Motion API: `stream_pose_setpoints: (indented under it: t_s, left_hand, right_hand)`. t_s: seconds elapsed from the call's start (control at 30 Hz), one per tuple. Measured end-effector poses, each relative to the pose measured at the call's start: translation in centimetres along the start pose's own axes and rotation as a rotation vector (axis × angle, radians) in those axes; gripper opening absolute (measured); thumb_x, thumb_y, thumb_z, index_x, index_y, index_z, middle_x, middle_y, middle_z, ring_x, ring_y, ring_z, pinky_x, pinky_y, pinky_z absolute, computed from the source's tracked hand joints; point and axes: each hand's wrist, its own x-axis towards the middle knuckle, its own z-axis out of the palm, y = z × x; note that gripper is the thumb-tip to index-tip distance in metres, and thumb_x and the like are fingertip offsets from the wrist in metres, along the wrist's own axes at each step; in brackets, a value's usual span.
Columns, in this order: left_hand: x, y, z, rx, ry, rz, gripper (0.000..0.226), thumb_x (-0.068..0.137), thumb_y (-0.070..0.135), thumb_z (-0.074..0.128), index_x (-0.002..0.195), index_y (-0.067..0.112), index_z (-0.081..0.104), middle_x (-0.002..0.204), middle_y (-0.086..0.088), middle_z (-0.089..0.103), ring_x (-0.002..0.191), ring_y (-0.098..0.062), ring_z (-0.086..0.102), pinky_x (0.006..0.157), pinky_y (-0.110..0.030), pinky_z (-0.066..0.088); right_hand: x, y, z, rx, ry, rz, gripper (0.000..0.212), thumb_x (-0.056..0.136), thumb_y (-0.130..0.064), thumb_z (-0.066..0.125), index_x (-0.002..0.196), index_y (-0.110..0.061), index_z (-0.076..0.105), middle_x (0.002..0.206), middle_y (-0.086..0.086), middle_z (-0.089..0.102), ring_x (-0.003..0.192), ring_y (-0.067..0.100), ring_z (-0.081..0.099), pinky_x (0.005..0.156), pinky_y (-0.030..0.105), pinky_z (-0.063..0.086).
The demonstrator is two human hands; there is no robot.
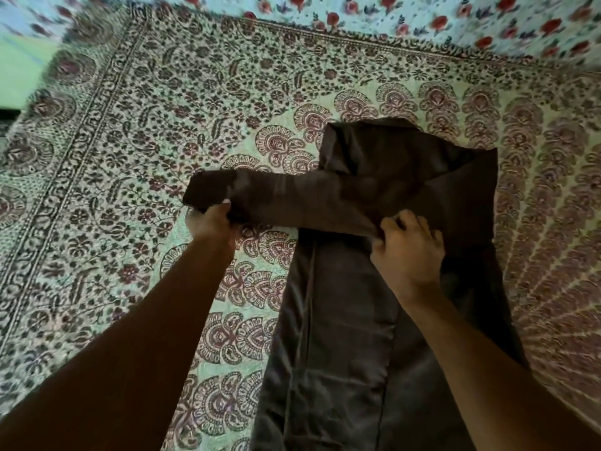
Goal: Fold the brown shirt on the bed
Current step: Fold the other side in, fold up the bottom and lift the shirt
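Brown fabric first: the brown shirt is lying lengthwise on the bed, a bit right of centre from where I'm looking, with its body running down toward me and out of the bottom of the view. One sleeve sticks out sideways to the left across the patterned bedspread, and the far right corner of the shirt looks already folded inward at an angle. My left hand has its fingers curled around the cuff end of that sleeve, gripping it from the near side. My right hand is over where the sleeve meets the body, fingers bent and pinching a bit of cloth right at that junction. Both forearms come up from the bottom edge, the left one crossing bare bedspread, the right one lying over the shirt body. Along the far edge there's a lighter sheet with a red flower print, pretty blurred.
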Motion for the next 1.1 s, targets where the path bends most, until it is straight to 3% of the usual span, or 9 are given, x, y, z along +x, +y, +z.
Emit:
stream_pose_setpoints:
  t_s: [0.17, 0.27, 0.33, 0.47, 0.57, 0.7, 0.83, 0.97, 1.1]
  left_hand:
    - [-0.9, -0.5, 0.2, 0.383, 0.094, 0.114, 0.038, 0.084, 0.026, 0.072, 0.118, 0.011, 0.06, 0.105, -0.004, 0.068, 0.096, -0.027, 0.069, 0.087, -0.041, 0.061]
    - [-3.0, -2.8, 0.2, 0.484, 0.162, 0.068, 0.061, 0.078, 0.034, 0.068, 0.129, 0.005, 0.051, 0.118, -0.013, 0.064, 0.106, -0.033, 0.066, 0.091, -0.046, 0.058]
    - [-5.0, -4.7, 0.8, 0.621, 0.218, 0.073, 0.061, 0.077, 0.028, 0.065, 0.129, 0.002, 0.045, 0.123, -0.02, 0.059, 0.111, -0.038, 0.06, 0.096, -0.053, 0.054]
    - [-8.1, -7.7, 3.3, 0.754, 0.004, 0.352, 0.032, 0.071, 0.013, 0.064, 0.103, 0.009, 0.061, 0.109, -0.016, 0.066, 0.104, -0.033, 0.062, 0.091, -0.047, 0.053]
    - [-10.6, -9.7, 6.4, 0.857, -0.185, 0.591, 0.02, 0.081, 0.006, 0.067, 0.1, 0.011, 0.067, 0.103, -0.012, 0.067, 0.096, -0.03, 0.063, 0.087, -0.042, 0.053]
    - [-13.4, -12.4, 11.6, 1.006, -0.489, 0.866, 0.015, 0.085, 0.005, 0.067, 0.099, 0.008, 0.068, 0.102, -0.013, 0.067, 0.099, -0.033, 0.063, 0.089, -0.04, 0.051]
    - [-14.8, -15.2, 18.2, 1.188, -0.732, 0.909, 0.033, 0.092, 0.014, 0.065, 0.125, 0.014, 0.064, 0.126, -0.009, 0.064, 0.121, -0.032, 0.054, 0.104, -0.038, 0.043]
    - [-15.1, -17.1, 24.6, 1.287, -0.761, 0.871, 0.061, 0.09, 0.029, 0.066, 0.148, 0.025, 0.046, 0.146, -0.005, 0.055, 0.134, -0.037, 0.047, 0.113, -0.048, 0.037]
    - [-15.7, -17.7, 29.7, 1.265, -0.74, 0.863, 0.064, 0.092, 0.019, 0.072, 0.15, 0.016, 0.046, 0.141, -0.011, 0.061, 0.131, -0.033, 0.052, 0.105, -0.034, 0.041]
  right_hand:
    - [-0.8, 0.1, 0.7, 0.028, -0.156, 0.027, 0.026, 0.086, -0.027, 0.071, 0.107, -0.013, 0.073, 0.116, 0.013, 0.063, 0.109, 0.035, 0.058, 0.088, 0.049, 0.047]
    - [-2.2, 1.3, 1.3, 0.045, -0.121, 0.058, 0.025, 0.087, -0.03, 0.071, 0.106, -0.014, 0.074, 0.12, 0.011, 0.062, 0.113, 0.035, 0.057, 0.09, 0.051, 0.046]
    - [-3.3, 2.6, 1.5, 0.046, -0.115, 0.084, 0.028, 0.085, -0.03, 0.072, 0.109, -0.015, 0.073, 0.123, 0.011, 0.06, 0.117, 0.035, 0.055, 0.091, 0.052, 0.046]
    - [-5.0, 6.1, 1.8, 0.033, -0.2, 0.203, 0.049, 0.08, -0.021, 0.074, 0.127, -0.016, 0.062, 0.141, 0.017, 0.046, 0.131, 0.041, 0.041, 0.095, 0.062, 0.042]
    - [-6.1, 9.4, 1.9, 0.052, -0.258, 0.322, 0.064, 0.083, -0.02, 0.07, 0.143, -0.016, 0.048, 0.15, 0.023, 0.035, 0.137, 0.047, 0.033, 0.099, 0.068, 0.038]
    - [-7.2, 13.8, 2.5, 0.143, -0.182, 0.382, 0.066, 0.086, -0.017, 0.068, 0.146, -0.012, 0.04, 0.144, 0.029, 0.039, 0.127, 0.053, 0.044, 0.093, 0.065, 0.047]
    - [-7.1, 17.0, 3.1, 0.152, -0.18, 0.4, 0.061, 0.092, -0.024, 0.066, 0.146, -0.007, 0.041, 0.137, 0.029, 0.05, 0.121, 0.05, 0.052, 0.089, 0.059, 0.051]
    - [-6.7, 18.9, 3.3, 0.17, -0.215, 0.372, 0.04, 0.095, -0.028, 0.062, 0.132, -0.013, 0.059, 0.143, 0.023, 0.05, 0.126, 0.044, 0.053, 0.095, 0.055, 0.05]
    - [-7.2, 20.1, 3.3, 0.123, -0.059, 0.288, 0.019, 0.086, -0.02, 0.066, 0.104, -0.014, 0.07, 0.099, 0.015, 0.066, 0.088, 0.038, 0.065, 0.077, 0.045, 0.051]
